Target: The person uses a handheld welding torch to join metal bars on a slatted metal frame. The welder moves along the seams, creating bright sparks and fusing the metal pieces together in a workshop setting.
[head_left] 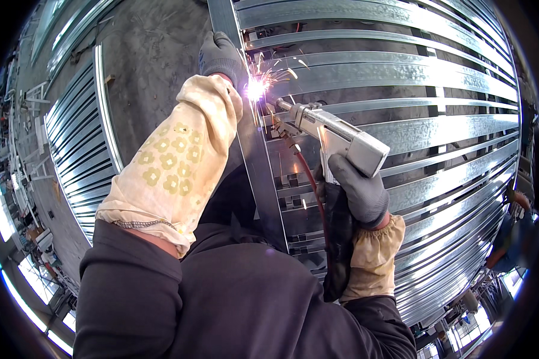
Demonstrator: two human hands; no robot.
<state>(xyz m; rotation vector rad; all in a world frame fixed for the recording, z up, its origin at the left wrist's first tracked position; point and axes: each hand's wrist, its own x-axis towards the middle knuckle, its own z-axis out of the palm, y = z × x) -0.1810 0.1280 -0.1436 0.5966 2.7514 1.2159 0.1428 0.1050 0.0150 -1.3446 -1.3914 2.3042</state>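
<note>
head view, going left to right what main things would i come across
Far-left slatted metal panel → gray-gloved left hand → bright welding arc with sparks → silver handheld welding gun

At 1 spot, the welding arc (256,90) glares violet-white, its core washed out; hard reflections streak the metal slats (455,127), left-hand windows (1,212) blow out, and the fisheye rim bends and blackens.

Metal fabrication workshop. Evidence: welding gun (350,140) with sparks (256,90) at its tip, big slatted metal panel (437,127), second slatted panel (81,143) at left, grimy grey floor (153,48), bright window panes (33,278) near the rim.
</note>
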